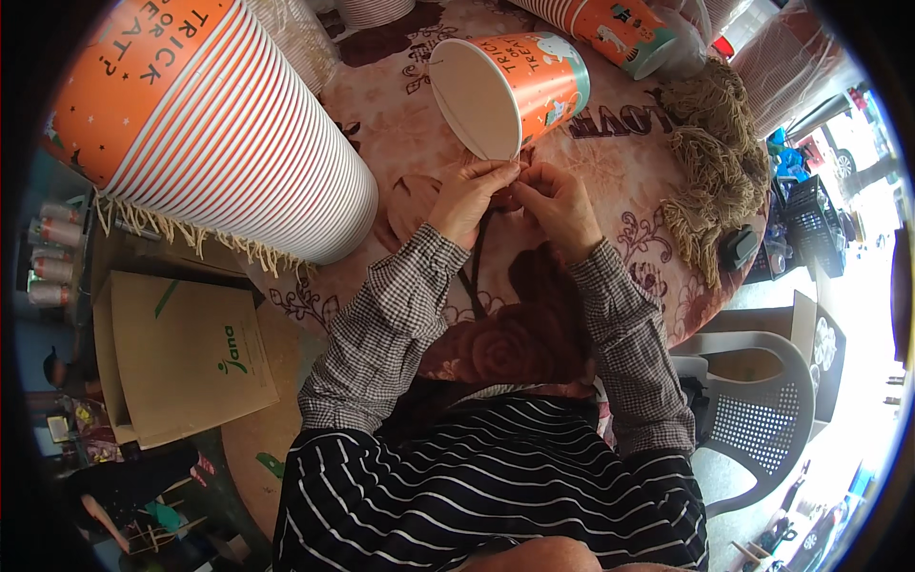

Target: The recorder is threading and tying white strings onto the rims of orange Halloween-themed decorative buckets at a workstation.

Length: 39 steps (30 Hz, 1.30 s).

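Note:
An orange printed paper cup point(558, 81) lies on its side on the table, its white mouth turned toward me. A thin string point(484, 145) shows at the mouth and runs down to the lower rim, where my fingers meet. My left hand point(474, 198) is closed in a pinch just under that rim. Beside it, my right hand point(562, 205) pinches too, thumb against fingers, its tips almost touching the left ones. The fingers cover most of what they hold; it appears to be the string's end.
A long stack of nested cups point(257, 143) lies at left, another stack point(610, 29) at the back right. A bundle of beige strings point(710, 172) and a small black object point(739, 248) lie along the right edge of the tablecloth. Cardboard box point(186, 357) below left; plastic chair point(762, 410) at right.

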### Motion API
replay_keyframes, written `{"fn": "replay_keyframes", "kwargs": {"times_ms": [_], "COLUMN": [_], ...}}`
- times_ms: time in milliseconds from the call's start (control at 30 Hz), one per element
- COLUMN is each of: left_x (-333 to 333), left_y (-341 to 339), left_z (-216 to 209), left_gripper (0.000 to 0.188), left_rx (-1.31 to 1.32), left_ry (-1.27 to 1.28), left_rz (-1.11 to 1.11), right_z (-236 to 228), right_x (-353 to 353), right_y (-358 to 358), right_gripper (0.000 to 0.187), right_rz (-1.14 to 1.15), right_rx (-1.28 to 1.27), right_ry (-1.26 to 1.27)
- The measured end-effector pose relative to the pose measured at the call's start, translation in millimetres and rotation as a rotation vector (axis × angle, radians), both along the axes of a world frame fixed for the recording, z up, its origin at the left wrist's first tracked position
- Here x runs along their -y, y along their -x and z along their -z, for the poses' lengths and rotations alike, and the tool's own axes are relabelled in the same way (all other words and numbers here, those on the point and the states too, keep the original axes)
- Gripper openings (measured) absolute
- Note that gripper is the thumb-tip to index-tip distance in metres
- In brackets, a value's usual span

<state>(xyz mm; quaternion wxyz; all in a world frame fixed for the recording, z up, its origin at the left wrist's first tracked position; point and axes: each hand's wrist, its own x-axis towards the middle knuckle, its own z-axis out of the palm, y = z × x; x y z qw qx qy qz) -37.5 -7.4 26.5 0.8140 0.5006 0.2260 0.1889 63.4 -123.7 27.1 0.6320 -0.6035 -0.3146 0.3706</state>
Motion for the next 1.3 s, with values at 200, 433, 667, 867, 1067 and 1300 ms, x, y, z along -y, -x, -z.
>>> {"fn": "replay_keyframes", "kwargs": {"times_ms": [200, 433, 667, 867, 1067, 1300], "left_x": [-3, -9, -12, -9, -10, -5], "left_y": [4, 7, 6, 6, 6, 7], "left_z": [-8, -4, -6, -9, -8, -13], "left_gripper": [0.018, 0.015, 0.014, 0.013, 0.014, 0.017], "left_rx": [0.004, 0.084, 0.135, 0.118, 0.109, 0.105], "left_ry": [0.102, 0.231, 0.240, 0.249, 0.253, 0.299], "left_rz": [0.023, 0.070, 0.090, 0.075, 0.076, 0.104], "right_z": [-11, -15, -12, -15, -14, -12], "right_x": [7, 10, 11, 11, 11, 6], "right_y": [-2, -5, -8, -4, -1, 11], "right_gripper": [0.016, 0.020, 0.019, 0.016, 0.011, 0.018], "right_rz": [-0.160, -0.163, -0.008, 0.150, 0.193, 0.169], "right_rx": [0.047, -0.024, 0.054, 0.175, 0.203, 0.502], "right_ry": [0.108, 0.075, -0.014, -0.030, -0.096, -0.119]}}
